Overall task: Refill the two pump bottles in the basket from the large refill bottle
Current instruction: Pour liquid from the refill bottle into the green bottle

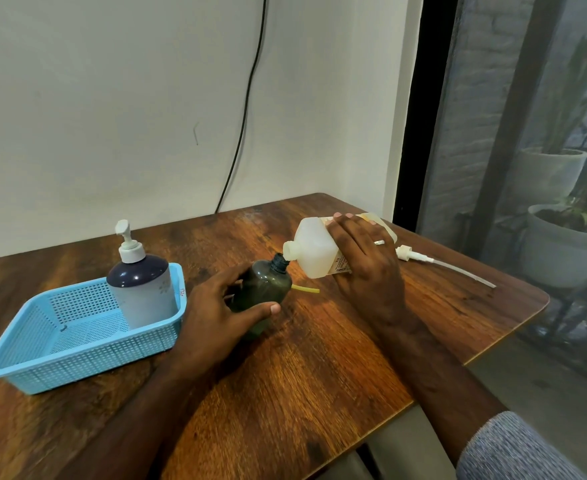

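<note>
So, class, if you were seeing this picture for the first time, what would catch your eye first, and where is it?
At the table's middle, the right hand tips a white refill bottle so its spout meets the open neck of a dark green bottle, which the left hand steadies. On the left, a blue basket holds one pump bottle. A loose white pump lies behind the right hand.

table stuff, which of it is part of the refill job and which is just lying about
Part of the job:
- refill bottle, tipped in the right hand
- dark bottle, pump off, held by the left hand
- pump bottle in the blue basket
- loose pump on the table

Just lying about:
- yellow piece, cannot tell what it is
- black cable
- plant pots behind the window
</note>
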The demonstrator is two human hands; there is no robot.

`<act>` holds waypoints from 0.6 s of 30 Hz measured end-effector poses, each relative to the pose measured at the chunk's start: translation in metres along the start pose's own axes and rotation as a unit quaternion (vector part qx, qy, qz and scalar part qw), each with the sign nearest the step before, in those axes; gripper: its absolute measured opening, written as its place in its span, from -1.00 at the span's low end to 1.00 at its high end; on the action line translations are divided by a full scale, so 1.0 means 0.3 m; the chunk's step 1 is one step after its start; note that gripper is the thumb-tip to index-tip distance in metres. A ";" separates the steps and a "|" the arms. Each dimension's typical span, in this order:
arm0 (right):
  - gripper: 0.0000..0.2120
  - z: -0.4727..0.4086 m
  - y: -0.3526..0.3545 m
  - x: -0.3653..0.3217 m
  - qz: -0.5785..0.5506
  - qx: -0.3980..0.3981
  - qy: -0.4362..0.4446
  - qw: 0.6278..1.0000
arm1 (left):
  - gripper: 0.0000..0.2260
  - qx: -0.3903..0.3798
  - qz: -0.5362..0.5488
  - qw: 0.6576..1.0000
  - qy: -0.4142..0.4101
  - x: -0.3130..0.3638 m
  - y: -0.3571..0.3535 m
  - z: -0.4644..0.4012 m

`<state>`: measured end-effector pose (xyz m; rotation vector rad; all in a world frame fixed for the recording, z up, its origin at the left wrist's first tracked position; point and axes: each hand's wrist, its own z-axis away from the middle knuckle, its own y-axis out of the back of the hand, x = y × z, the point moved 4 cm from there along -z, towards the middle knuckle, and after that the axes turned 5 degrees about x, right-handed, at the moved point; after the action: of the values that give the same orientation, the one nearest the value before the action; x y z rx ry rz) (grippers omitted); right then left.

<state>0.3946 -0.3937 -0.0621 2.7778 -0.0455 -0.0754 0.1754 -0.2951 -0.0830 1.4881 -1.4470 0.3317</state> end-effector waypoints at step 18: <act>-0.28 -0.002 -0.001 0.002 0.003 0.005 0.005 1.000 | -0.19 -0.002 -0.004 1.000 0.000 0.011 0.001 0.007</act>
<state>0.3954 -0.3932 -0.0617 2.7879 -0.0524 -0.0604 0.1753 -0.2987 -0.0812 1.4900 -1.4413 0.3240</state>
